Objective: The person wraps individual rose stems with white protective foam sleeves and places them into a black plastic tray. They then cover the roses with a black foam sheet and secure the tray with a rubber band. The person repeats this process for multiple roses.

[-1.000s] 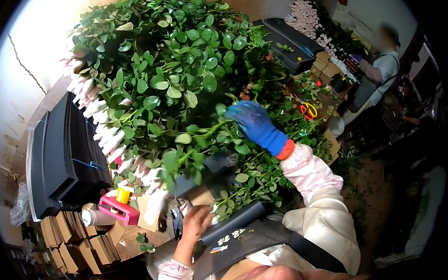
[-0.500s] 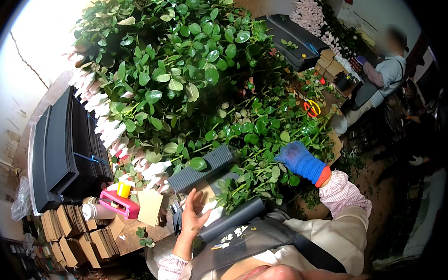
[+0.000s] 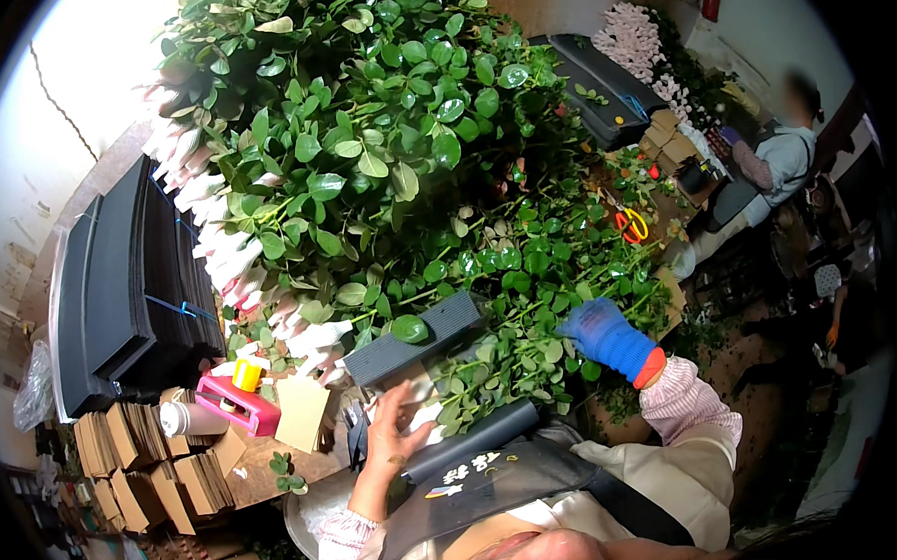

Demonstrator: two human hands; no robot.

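My left hand (image 3: pixel 390 438), bare, has its fingers apart beside white-wrapped flower heads (image 3: pixel 421 415) at the near end of a leafy bunch. To the right, my right hand (image 3: pixel 616 341) wears a blue glove with an orange cuff. Its fingers are bunched around the leafy rose stems (image 3: pixel 517 362), their tips partly hidden among leaves. Just beyond my left hand lies a dark grey ribbed block (image 3: pixel 416 338) with a loose leaf on it. A dark grey rounded edge (image 3: pixel 481 441) runs along the near side of the bunch, close to my apron (image 3: pixel 487 478).
A tall heap of leafy stems (image 3: pixel 353 154) fills the far side. Dark sheets (image 3: pixel 134 294) are stacked at left, near cardboard pieces (image 3: pixel 135 444), a pink tape dispenser (image 3: pixel 239 404) and a white cup (image 3: pixel 189 419). Scissors (image 3: pixel 631 226) lie at right; a co-worker (image 3: pixel 784 160) sits beyond.
The whole view has shifted slightly, with the far things now a little further right. Both hands keep nearly the same places; my left fingers have moved slightly over the flower heads.
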